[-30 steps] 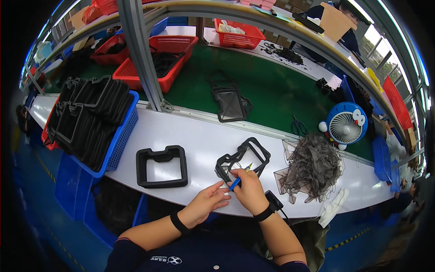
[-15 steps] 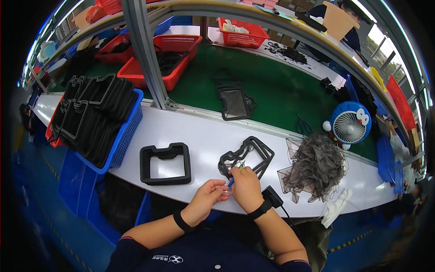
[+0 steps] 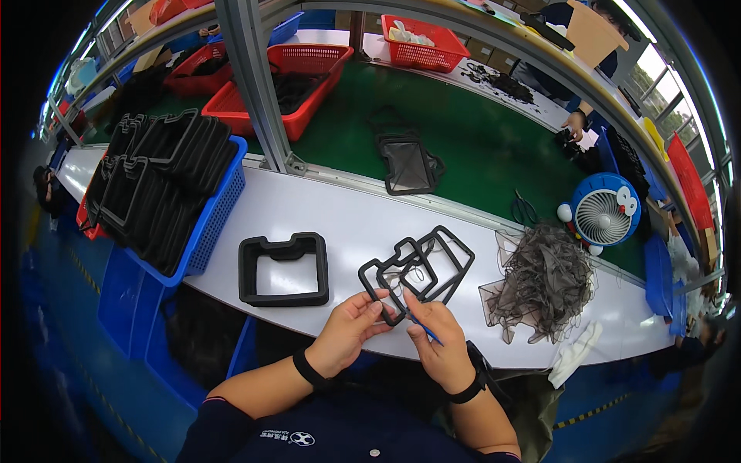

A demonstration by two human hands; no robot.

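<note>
My left hand is closed on the near edge of a black notched frame, raised and tilted at the front of the white bench. Between the fingers of my right hand is a slim blue-handled tool; its tip is hidden, so its exact kind does not show. That hand is right beside the frame's near right side. Behind and to the right, partly overlapped by the held frame, lies another black frame with thin material inside. A stack of similar black frames sits to the left.
At the left, a blue basket is heaped with black frames. A pile of dark mesh pieces lies right, near a blue fan, scissors and a white glove. A metal post rises behind the bench.
My left hand has taken hold of a frame, which is now apart from the other one and tilted up. My right hand has moved slightly right and down with the blue-handled tool.
</note>
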